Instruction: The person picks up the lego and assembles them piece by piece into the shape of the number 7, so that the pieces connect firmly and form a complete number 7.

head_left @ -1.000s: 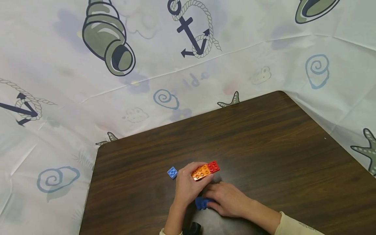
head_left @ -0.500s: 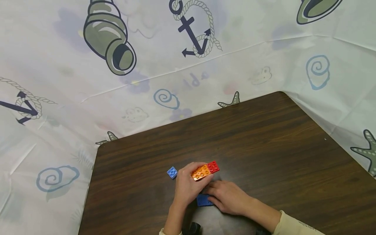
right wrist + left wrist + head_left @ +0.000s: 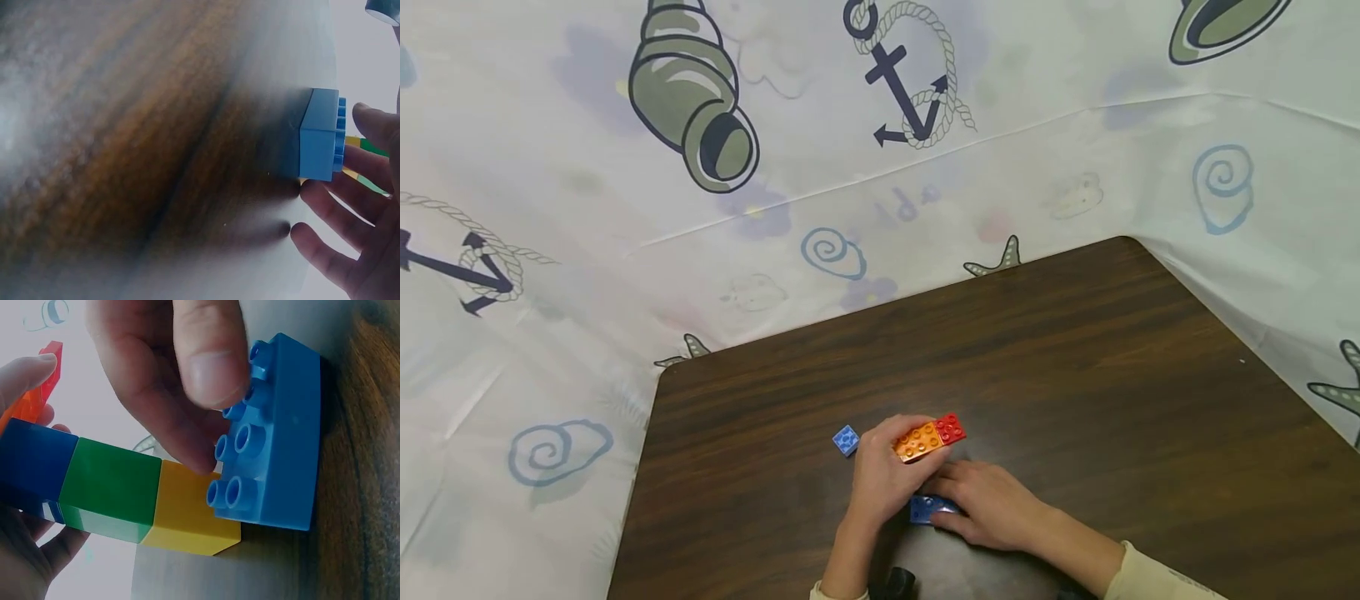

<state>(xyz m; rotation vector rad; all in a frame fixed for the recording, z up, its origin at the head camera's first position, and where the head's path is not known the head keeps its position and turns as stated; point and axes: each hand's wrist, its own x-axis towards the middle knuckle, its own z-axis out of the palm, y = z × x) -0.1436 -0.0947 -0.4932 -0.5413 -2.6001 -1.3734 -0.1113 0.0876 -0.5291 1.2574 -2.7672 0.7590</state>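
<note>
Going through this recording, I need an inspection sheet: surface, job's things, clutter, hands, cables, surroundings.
Surface: dark wood-grain table.
Job's things: multicoloured brick stack; long blue brick, studs up, on the table; small blue brick, lying separately.
Clutter: unidentified black object at the head view's lower edge, cut off.
Hands: left hand holds the brick stack; right hand is at the long blue brick, grip unclear.
Cables: nothing seen.
Surroundings: white sea-print sheet.

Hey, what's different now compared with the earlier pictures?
The blue brick at the right hand has been turned: it now sits studs up. I can't tell whether that hand grips it. The left hand still holds the stack; the small blue brick stays put on the table.
</note>
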